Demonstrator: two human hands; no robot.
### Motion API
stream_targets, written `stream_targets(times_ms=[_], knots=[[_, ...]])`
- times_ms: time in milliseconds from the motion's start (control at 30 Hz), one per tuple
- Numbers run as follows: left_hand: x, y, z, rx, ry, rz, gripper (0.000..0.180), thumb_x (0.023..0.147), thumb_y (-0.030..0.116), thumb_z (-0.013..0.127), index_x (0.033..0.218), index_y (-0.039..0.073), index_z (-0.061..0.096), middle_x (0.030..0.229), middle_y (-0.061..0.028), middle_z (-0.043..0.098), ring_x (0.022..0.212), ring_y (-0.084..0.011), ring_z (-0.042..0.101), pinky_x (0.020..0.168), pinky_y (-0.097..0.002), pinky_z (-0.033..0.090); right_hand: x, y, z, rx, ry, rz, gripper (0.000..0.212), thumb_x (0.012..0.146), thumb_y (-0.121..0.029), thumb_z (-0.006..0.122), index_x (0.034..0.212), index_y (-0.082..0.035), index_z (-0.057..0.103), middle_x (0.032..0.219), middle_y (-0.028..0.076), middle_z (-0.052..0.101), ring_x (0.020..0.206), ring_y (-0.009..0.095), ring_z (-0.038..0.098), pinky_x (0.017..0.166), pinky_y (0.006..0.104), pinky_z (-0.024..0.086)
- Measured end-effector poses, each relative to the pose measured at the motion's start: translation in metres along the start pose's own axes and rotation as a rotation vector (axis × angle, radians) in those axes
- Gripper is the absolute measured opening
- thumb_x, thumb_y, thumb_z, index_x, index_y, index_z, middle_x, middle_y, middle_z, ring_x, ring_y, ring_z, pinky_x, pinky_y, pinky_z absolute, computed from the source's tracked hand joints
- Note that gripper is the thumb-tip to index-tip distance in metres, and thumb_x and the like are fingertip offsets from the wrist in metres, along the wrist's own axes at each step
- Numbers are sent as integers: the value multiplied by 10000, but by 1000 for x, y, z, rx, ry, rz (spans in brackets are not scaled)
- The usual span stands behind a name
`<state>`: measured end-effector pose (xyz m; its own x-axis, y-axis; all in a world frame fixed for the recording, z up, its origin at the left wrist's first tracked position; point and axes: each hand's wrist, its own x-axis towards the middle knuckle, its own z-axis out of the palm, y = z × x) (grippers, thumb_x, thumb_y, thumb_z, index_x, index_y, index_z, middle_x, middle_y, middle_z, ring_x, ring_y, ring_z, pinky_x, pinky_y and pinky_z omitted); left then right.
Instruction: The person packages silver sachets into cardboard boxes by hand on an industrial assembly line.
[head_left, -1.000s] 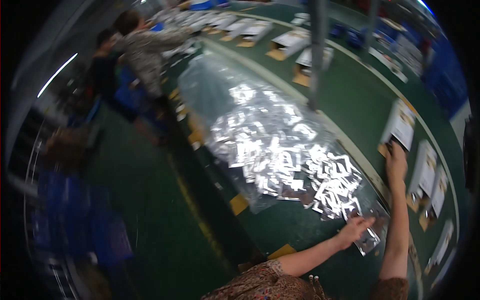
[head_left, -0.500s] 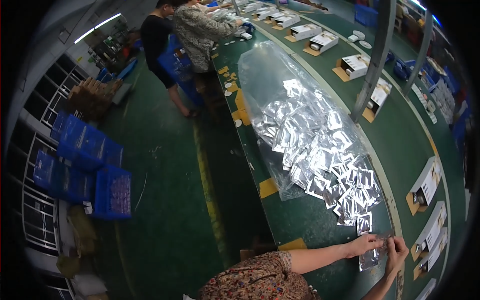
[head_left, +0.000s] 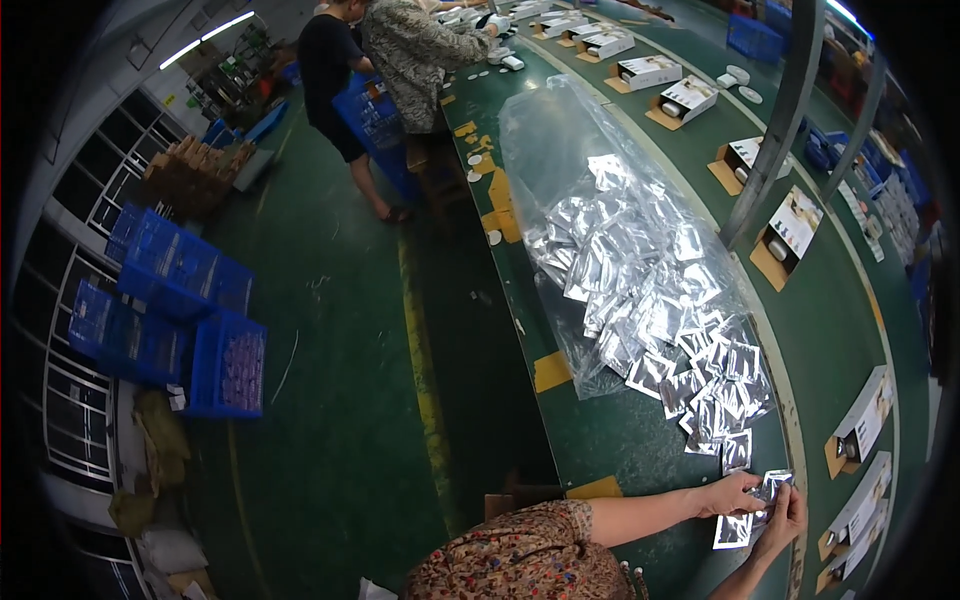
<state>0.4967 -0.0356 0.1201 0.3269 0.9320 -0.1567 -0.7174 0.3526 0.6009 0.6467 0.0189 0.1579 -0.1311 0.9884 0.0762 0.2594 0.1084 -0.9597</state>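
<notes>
You pinched a silvery sachet (head_left: 776,482) between your left hand (head_left: 729,495) and right hand (head_left: 788,516), near the sachet pile (head_left: 655,290) on the green table (head_left: 640,462), where loosened fingertips could have let its slick-looking foil slip.

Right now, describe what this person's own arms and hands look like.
The left hand and right hand wear no gloves. The left sleeve, brown with red and blue flecks, ends near the elbow. The left forearm and right forearm look bare; no right sleeve shows.
</notes>
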Motion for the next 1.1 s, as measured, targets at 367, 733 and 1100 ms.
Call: stream_targets(times_ms=[367, 733, 1100], knots=[[-3, 2, -8, 203, -6, -12, 383, 894, 118, 654, 1252, 34, 547, 968, -44, 666, 808, -94, 618, 679, -243, 515, -16, -30, -10, 93, 83, 371, 180, 922, -167, 623, 791, -44, 625, 651, -77, 475, 553, 17, 391, 485, 191, 288], [-3, 54, -10, -37, 100, -95, 374, 957, 194, 625, 1318, 113, 570, 808, 93, 573, 575, 8, 378, 487, -166, 257, 117, -43, 62, -482, 181, -644, 146, 811, -17, 653, 950, -53, 684, 809, 81, 623, 668, 215, 614, 576, 296, 488], [-13, 55, -39, -117, 214, 78, 334, 1022, 261, 514, 1274, 50, 576, 712, 79, 460, 566, -9, 359, 488, -166, 258, 232, 2, 173, -935, -22, -581, 224, 804, -184, 646, 960, -26, 618, 991, 142, 608, 937, 296, 626, 787, 379, 527]])
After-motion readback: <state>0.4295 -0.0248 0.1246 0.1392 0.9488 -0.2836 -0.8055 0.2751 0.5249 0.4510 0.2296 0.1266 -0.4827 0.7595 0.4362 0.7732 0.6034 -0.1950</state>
